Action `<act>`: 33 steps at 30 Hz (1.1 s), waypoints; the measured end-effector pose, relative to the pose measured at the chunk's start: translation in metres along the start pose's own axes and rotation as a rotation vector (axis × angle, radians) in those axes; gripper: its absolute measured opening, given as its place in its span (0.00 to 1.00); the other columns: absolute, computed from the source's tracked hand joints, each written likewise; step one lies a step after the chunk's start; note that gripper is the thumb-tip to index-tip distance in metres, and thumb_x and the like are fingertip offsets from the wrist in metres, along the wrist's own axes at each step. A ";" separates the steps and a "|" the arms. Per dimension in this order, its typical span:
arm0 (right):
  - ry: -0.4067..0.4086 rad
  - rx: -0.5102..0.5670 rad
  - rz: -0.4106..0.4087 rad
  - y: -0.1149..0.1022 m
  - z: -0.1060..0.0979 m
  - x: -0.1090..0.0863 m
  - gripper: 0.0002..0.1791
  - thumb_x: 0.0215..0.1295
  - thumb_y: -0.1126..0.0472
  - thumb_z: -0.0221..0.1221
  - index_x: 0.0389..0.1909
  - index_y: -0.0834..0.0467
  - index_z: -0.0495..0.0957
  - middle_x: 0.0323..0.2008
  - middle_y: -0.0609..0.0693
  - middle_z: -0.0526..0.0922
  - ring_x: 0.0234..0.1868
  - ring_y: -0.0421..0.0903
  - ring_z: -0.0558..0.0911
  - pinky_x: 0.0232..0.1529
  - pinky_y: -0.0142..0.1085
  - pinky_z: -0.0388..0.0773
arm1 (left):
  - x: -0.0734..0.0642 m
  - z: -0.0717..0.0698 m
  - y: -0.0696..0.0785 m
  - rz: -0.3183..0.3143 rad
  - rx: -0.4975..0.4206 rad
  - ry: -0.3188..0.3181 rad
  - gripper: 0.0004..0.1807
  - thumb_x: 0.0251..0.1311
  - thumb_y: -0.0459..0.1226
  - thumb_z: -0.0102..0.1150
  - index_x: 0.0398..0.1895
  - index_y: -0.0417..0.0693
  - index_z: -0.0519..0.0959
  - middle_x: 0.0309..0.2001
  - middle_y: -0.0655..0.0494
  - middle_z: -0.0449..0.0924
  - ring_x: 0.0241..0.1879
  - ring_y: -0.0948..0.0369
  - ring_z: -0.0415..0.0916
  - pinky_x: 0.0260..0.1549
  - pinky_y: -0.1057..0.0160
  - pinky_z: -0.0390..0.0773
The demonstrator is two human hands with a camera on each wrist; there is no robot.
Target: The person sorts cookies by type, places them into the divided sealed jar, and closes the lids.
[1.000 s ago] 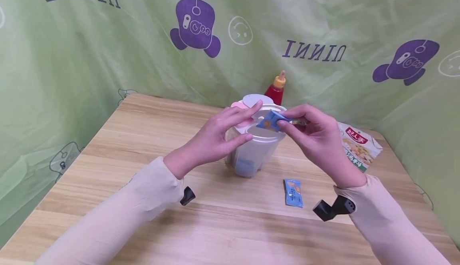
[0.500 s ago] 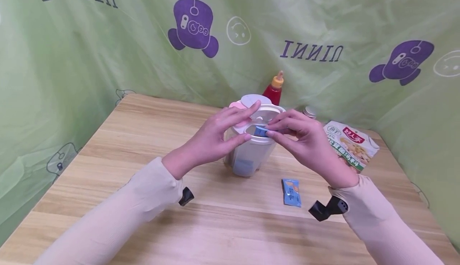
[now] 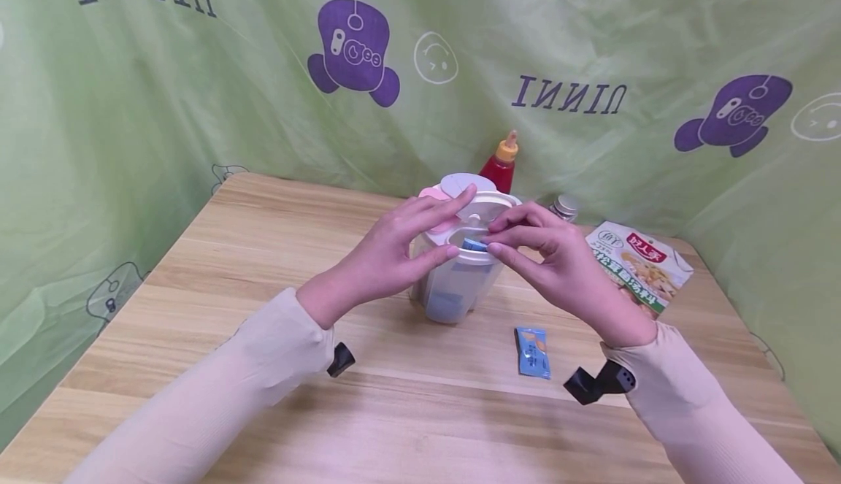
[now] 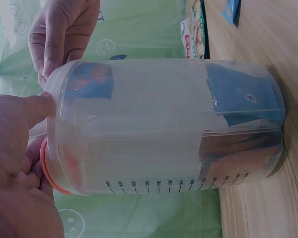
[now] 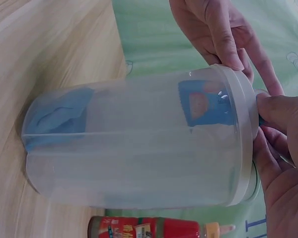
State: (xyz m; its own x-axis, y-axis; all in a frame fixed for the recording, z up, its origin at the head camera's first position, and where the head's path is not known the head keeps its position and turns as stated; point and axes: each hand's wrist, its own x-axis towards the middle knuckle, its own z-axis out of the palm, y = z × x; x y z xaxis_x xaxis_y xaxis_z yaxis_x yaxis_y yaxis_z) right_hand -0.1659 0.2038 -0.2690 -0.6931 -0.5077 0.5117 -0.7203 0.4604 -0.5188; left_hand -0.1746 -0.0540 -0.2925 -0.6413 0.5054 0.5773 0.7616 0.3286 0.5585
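A translucent storage container with several pastel flip lids stands upright on the table, one lid raised over its front opening. My left hand holds its top, thumb at the front rim and fingers across the lids. With thumb and fingertips my right hand pinches a blue snack packet at that opening. Through the wall in the right wrist view, most of this packet shows inside, just below the rim. At the container's bottom lie a blue packet and, in another compartment, a brown packet.
Another blue packet lies on the wooden table, right of the container. Behind stand a red squeeze bottle with a yellow cap and a small jar. A printed food box lies at the right, before the green curtain.
My right hand has moved left and lowered the packet from above the rim into the container's opening. The left hand has stayed on the lid.
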 end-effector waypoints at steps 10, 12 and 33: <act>-0.011 0.000 0.001 0.001 0.001 -0.001 0.09 0.62 0.74 0.69 0.38 0.60 0.91 0.48 0.52 0.85 0.52 0.34 0.78 0.50 0.17 0.77 | 0.000 0.000 0.000 0.005 -0.008 0.010 0.38 0.68 0.36 0.67 0.80 0.48 0.65 0.63 0.50 0.83 0.64 0.57 0.77 0.67 0.55 0.77; -0.004 0.004 0.000 0.001 0.002 -0.001 0.09 0.62 0.74 0.69 0.38 0.60 0.91 0.48 0.52 0.85 0.53 0.34 0.78 0.50 0.17 0.77 | 0.000 0.000 0.000 0.004 -0.010 0.011 0.38 0.68 0.36 0.67 0.80 0.48 0.65 0.63 0.50 0.83 0.64 0.57 0.77 0.67 0.55 0.77; 0.265 0.234 0.038 0.012 -0.024 -0.026 0.09 0.68 0.79 0.59 0.44 0.71 0.86 0.41 0.49 0.87 0.41 0.38 0.84 0.36 0.21 0.81 | 0.001 0.001 -0.001 0.015 -0.007 0.023 0.38 0.68 0.36 0.68 0.79 0.46 0.66 0.57 0.51 0.85 0.62 0.57 0.78 0.70 0.54 0.75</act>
State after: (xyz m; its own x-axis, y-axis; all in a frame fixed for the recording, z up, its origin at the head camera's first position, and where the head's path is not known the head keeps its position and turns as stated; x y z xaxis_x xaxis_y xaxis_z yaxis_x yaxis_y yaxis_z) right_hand -0.1569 0.2401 -0.2722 -0.7246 -0.2730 0.6329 -0.6892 0.2806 -0.6680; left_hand -0.1752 -0.0531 -0.2931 -0.6323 0.4912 0.5991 0.7703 0.3156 0.5541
